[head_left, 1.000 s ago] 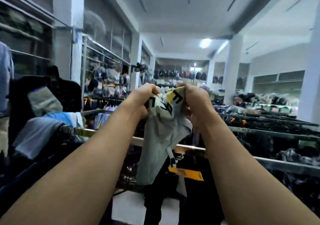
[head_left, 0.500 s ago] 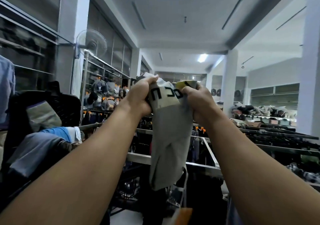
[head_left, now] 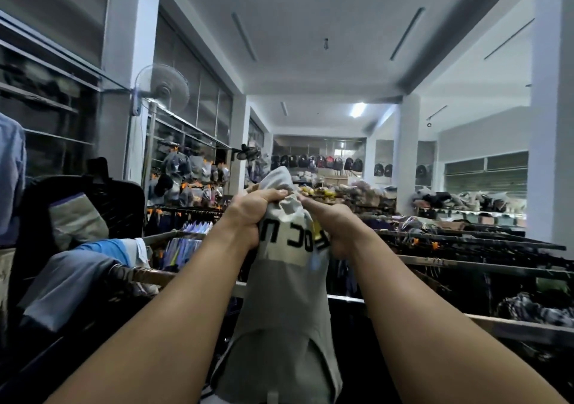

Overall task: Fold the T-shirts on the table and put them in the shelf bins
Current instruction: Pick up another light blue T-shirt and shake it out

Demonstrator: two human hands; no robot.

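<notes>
1. The person holds a grey T-shirt (head_left: 282, 307) up in the air in front of them, between both forearms. It hangs down from the hands, over the clothes rails below.
2. The left hand (head_left: 248, 215) grips the bunched top of the shirt, with the fingers curled tightly round the fabric and the thumb across it.
3. The right hand (head_left: 337, 231) clutches the shirt's other side beside a cream band printed with black letters. One finger reaches up along the cloth toward the left hand.
4. A fold of fabric sticks up above the left hand. A bit of yellow shows at the band's right edge.
5. A blue garment (head_left: 74, 270) lies draped over a rail at the left.
6. A wall fan (head_left: 163, 89) is mounted on the pillar at upper left.
7. Dark clothes rails (head_left: 472, 240) run along the right.
8. Backpacks (head_left: 316, 162) line the far wall.
</notes>
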